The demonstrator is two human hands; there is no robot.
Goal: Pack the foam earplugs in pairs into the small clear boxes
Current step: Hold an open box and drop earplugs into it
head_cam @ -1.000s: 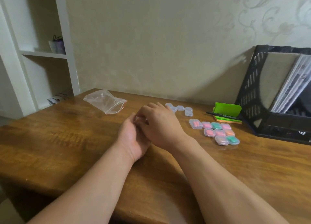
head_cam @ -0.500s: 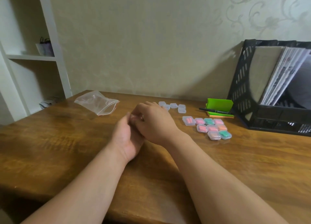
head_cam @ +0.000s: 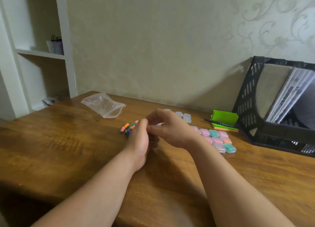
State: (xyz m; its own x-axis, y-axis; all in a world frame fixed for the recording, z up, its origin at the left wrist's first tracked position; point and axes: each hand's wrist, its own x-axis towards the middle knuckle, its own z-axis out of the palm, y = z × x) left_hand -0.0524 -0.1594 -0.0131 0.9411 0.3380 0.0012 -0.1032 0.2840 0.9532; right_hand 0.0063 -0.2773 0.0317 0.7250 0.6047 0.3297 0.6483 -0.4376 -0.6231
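Home study corner: wooden worktop [head_cam: 51,150], patterned wallpaper [head_cam: 255,22], white shelving [head_cam: 40,53], black file rack [head_cam: 252,107], sticky notes [head_cam: 224,118].

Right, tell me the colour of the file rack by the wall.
The file rack is black, plain in the head view.

you have nine filled boxes [head_cam: 216,140] to count, in rows of four, three and two, the first partly behind your right hand [head_cam: 172,131]. four empty boxes [head_cam: 187,117] show beyond that hand, which may hide more. about six loose earplugs [head_cam: 127,128] lie in view: three pink, one orange, one green, one blue; your left hand [head_cam: 139,141] covers part of the heap, so the full number cannot be told. one purple earplug [head_cam: 159,124] is pinched in your right hand. singles: one zip bag [head_cam: 104,105], one pen [head_cam: 219,122], one sticky-note stack [head_cam: 224,116], one file rack [head_cam: 245,99]
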